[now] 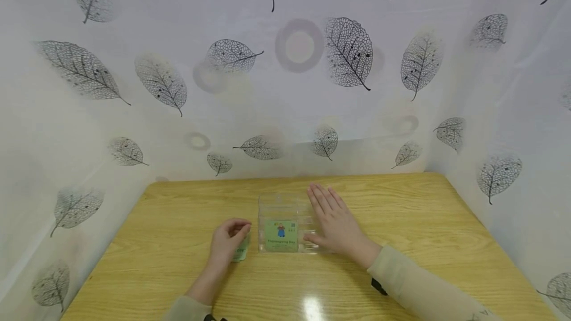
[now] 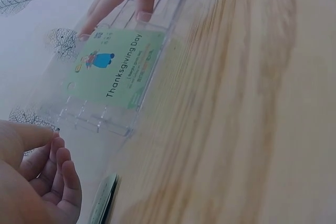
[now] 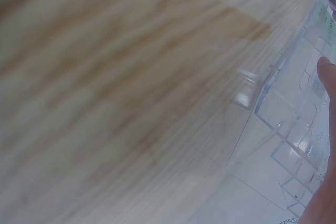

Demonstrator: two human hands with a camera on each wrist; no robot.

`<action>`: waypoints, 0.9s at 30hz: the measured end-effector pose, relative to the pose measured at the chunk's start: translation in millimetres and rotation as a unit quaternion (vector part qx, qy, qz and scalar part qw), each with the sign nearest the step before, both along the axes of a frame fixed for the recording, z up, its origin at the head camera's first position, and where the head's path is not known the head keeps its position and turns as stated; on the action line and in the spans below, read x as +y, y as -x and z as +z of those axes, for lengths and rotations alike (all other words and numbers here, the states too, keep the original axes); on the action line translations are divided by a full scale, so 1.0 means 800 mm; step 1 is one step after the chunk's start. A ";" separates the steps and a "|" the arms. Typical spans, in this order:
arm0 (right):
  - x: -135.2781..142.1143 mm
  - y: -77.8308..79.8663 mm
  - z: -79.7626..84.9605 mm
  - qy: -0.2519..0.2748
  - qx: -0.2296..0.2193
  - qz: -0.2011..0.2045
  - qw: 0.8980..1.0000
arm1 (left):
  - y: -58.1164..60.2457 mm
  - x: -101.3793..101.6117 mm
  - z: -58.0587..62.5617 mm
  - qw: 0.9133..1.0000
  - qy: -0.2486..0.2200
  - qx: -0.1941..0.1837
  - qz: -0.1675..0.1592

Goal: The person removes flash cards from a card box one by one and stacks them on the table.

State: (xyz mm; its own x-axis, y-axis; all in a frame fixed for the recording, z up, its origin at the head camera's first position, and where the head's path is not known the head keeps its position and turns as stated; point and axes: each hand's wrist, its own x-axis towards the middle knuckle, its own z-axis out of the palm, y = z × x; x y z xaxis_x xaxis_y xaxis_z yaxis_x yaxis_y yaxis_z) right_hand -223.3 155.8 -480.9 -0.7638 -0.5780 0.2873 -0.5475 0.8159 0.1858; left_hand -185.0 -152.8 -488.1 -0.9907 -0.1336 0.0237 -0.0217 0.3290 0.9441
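Note:
A clear plastic case (image 1: 278,202) with small compartments lies on the table, and a green "Thanksgiving Day" card (image 1: 281,241) sits on its left part. In the left wrist view the card (image 2: 113,72) shows a small figure in blue. My right hand (image 1: 334,224) rests with straight fingers over the case's right side, thumb pointing toward the card. Left of the case, my left hand (image 1: 227,241) is near a small stack of green cards (image 1: 241,252). Thumb and fingertips of the left hand (image 2: 44,174) meet, with nothing visible between them. The card stack (image 2: 104,200) lies below that hand.
The wooden table (image 1: 178,212) carries the case and cards. White cloth (image 1: 250,108) printed with leaves stands behind the table and along both sides. Dark bands are on both wrists, the right band (image 1: 378,287) being plainer to see.

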 end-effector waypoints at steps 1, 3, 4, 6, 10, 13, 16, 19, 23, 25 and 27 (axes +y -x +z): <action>0.000 0.000 0.000 0.000 0.001 0.000 1.000 | 0.000 0.001 0.000 1.000 -0.001 0.001 -0.001; 0.000 0.000 -0.001 -0.001 0.003 0.000 1.000 | 0.000 0.003 0.000 1.000 -0.001 0.005 -0.004; 0.000 0.000 -0.001 -0.002 0.003 0.000 1.000 | 0.000 0.004 0.000 1.000 -0.005 0.004 -0.005; 0.000 0.000 -0.001 0.000 0.002 -0.001 1.000 | 0.000 0.006 0.000 1.000 -0.009 0.005 -0.008; -0.001 -0.001 0.000 0.003 0.002 -0.001 1.000 | 0.000 0.010 -0.001 1.000 -0.013 0.004 -0.015; -0.001 -0.001 0.001 -0.001 0.001 -0.001 1.000 | 0.002 0.013 -0.003 1.000 -0.014 0.001 -0.017; 0.000 -0.001 0.001 -0.007 -0.001 -0.004 1.000 | 0.003 0.016 -0.005 1.000 -0.012 -0.002 -0.013; 0.000 -0.001 0.001 -0.008 -0.001 -0.004 1.000 | 0.003 0.018 -0.007 1.000 -0.012 -0.002 -0.013; 0.000 -0.001 0.000 -0.007 0.003 -0.003 1.000 | 0.003 0.020 -0.007 1.000 -0.015 -0.003 -0.013; 0.000 -0.001 0.000 -0.006 0.005 -0.003 1.000 | 0.004 0.021 -0.006 1.000 -0.010 0.001 -0.011; 0.000 -0.001 0.000 -0.005 0.003 -0.004 1.000 | 0.005 0.023 -0.005 1.000 -0.007 0.005 -0.010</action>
State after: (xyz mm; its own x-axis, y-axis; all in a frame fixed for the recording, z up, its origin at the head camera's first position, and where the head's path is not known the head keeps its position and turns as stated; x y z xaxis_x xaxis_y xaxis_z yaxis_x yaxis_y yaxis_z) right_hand -222.6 155.8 -481.1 -0.7666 -0.5747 0.2864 -0.5396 0.8184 0.1977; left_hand -188.8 -134.8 -492.4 -0.9930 -0.1132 0.0329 -0.0047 0.3168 0.9485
